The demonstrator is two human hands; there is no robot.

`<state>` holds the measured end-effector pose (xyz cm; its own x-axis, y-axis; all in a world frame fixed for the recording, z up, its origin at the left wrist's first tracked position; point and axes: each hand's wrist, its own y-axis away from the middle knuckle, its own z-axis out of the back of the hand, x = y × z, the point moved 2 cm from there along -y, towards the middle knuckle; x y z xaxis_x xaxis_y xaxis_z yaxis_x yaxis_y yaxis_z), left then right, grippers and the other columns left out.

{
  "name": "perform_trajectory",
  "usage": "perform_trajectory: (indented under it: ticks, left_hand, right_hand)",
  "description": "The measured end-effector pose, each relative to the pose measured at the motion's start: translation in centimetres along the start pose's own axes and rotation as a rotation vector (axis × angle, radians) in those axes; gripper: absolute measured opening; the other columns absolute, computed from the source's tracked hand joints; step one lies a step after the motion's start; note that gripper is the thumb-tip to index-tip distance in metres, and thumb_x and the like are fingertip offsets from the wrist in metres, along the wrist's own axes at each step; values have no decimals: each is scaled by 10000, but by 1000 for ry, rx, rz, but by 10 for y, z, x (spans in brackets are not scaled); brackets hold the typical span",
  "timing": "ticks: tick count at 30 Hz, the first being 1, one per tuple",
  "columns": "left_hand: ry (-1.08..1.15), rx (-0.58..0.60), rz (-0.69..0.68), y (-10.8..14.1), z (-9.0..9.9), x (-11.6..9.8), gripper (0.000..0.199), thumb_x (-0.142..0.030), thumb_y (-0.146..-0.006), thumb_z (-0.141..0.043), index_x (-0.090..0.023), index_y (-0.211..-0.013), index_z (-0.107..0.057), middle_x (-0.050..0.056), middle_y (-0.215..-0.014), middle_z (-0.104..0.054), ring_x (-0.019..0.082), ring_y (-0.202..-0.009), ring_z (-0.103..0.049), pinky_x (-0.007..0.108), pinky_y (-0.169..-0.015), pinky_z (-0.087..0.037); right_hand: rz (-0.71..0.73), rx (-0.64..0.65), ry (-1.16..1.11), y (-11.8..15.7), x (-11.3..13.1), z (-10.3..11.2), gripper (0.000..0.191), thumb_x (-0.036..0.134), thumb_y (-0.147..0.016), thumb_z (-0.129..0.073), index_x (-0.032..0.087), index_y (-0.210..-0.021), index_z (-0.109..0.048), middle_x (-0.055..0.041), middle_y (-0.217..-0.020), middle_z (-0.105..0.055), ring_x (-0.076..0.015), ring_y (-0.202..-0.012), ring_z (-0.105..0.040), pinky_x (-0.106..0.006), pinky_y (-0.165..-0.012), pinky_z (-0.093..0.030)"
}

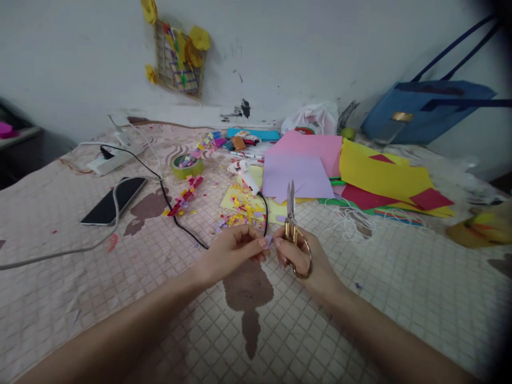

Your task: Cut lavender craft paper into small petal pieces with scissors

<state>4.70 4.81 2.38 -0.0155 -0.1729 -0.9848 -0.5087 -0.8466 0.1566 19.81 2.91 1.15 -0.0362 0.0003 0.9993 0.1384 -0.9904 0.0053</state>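
Between thumb and fingertips, my left hand [239, 248] pinches a small piece of purple paper [268, 242]. My right hand [304, 257] is closed around gold-handled scissors [291, 213], whose blades point away from me and look nearly together. Its fingertips are close to the purple piece; whether they touch it I cannot tell. Just beyond my hands lie many yellow, pink and purple paper scraps [244, 208] on a pale yellow sheet. A white glue gun [248, 180] rests there, its black cord running toward my left hand.
Sheets of purple [296, 173], pink and yellow paper [384, 173] overlap at the back right, near tangled white string [356, 221]. Leftward are a tape roll [187, 166], a red strip with paper bits [186, 197], a phone [114, 202], cables and a power strip [116, 160].
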Motion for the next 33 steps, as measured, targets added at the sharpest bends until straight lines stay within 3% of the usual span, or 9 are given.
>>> perform_trajectory:
  ticks: [6,13,18,23,33]
  left_hand:
    - [-5,-13,56,-1,4,1,197,-307,-743,-611,-120,-717,-554,15,-652,-610,77,-565,-541,204,-559,-422]
    - [-35,-6,33,-1,5,1,193,-302,-751,-605,-116,-723,-563,7,-653,-604,71,-562,-534,200,-563,-421]
    - [67,-70,19,-3,9,0,210,-310,-736,-624,-118,-723,-539,12,-674,-610,83,-599,-561,216,-598,-452]
    - [145,-184,-29,-3,13,-6,198,-290,-733,-634,-120,-714,-536,8,-673,-619,88,-623,-584,233,-653,-476]
    - [250,-287,-57,-5,17,-5,180,-273,-730,-638,-131,-724,-529,9,-693,-639,96,-641,-607,255,-693,-487]
  right_hand:
    - [-21,15,42,0,1,-1,207,357,-803,-527,178,-700,-523,49,-504,-445,-86,-450,-417,-214,-435,-331]
    - [-23,29,100,-2,2,-1,188,330,-777,-540,175,-670,-528,46,-503,-471,-88,-440,-434,-218,-432,-329]
    - [-50,-2,50,0,-1,-1,297,424,-801,-519,182,-630,-492,49,-463,-439,-87,-428,-408,-223,-439,-309]
    - [-124,125,-23,8,-6,-8,391,516,-849,-397,173,-701,-512,55,-459,-396,-87,-417,-373,-228,-429,-286]
    - [-37,141,196,13,-8,-12,392,494,-822,-460,192,-577,-412,51,-479,-378,-95,-463,-351,-229,-443,-247]
